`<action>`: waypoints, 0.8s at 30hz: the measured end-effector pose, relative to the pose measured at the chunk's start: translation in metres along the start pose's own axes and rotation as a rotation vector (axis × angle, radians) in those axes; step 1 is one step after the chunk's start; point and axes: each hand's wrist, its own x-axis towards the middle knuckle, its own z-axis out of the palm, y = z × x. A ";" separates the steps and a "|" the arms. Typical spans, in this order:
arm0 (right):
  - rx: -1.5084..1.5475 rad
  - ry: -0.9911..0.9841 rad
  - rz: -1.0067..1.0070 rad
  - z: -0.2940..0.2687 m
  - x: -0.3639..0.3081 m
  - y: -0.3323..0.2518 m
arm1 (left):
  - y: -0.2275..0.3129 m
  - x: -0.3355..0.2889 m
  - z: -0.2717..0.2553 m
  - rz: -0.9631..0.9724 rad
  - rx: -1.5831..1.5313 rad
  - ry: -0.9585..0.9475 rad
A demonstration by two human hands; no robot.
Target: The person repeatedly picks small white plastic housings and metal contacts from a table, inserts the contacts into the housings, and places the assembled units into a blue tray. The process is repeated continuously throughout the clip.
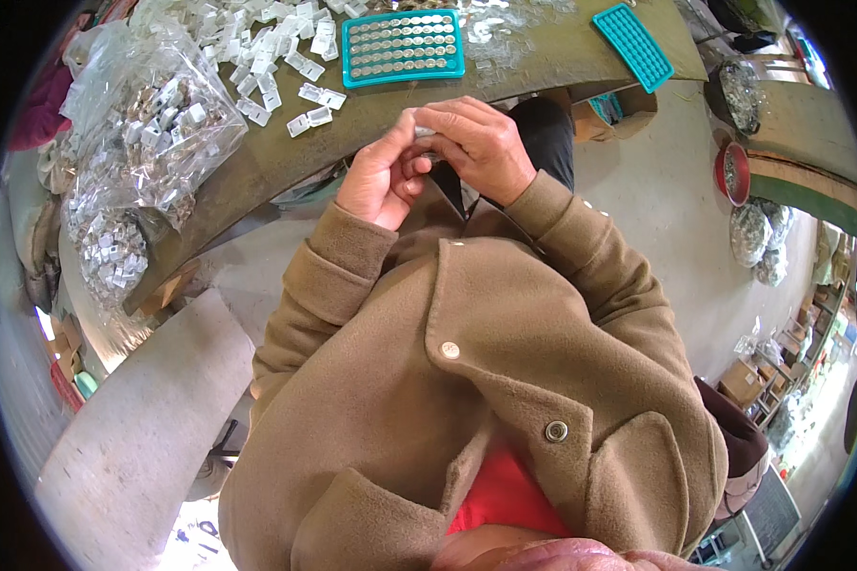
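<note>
— What are the hands doing?

— The left hand (pixel 383 176) and right hand (pixel 478 145) meet just off the near edge of the tabletop (pixel 257 167). Both grips are pressed together on one small clear plastic piece (pixel 422 133), fingertips from each side pinching it between them. Most of it is hidden by the fingers, so I cannot make out its shape; it looks like one of the loose clips.

— Where is it compared with the rest?

— Held in the air above the tabletop's edge, just in front of the brown coat (pixel 467 381) sleeves. Near it on the tabletop lies a scatter of clear plastic clips (pixel 267 57), the closest pair just beside the left hand.

— And farther out?

— A teal tray (pixel 403 46) filled with rows of small round metal pieces sits straight beyond the hands. A second teal tray (pixel 633 43) lies well apart to the right, at an angle. On the left, a big clear bag (pixel 148 124) bulges with more clips, and another bag of clips (pixel 109 252) hangs below the tabletop's edge.
</note>
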 end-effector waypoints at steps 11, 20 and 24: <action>-0.603 0.422 -0.023 -0.037 -0.032 0.037 | -0.007 0.001 0.018 0.254 0.673 -0.008; -0.681 0.297 -0.017 -0.021 -0.021 0.035 | -0.011 0.004 0.019 0.235 0.618 -0.011; -0.666 0.328 -0.115 -0.016 -0.017 0.043 | -0.012 0.004 0.018 0.256 0.568 -0.009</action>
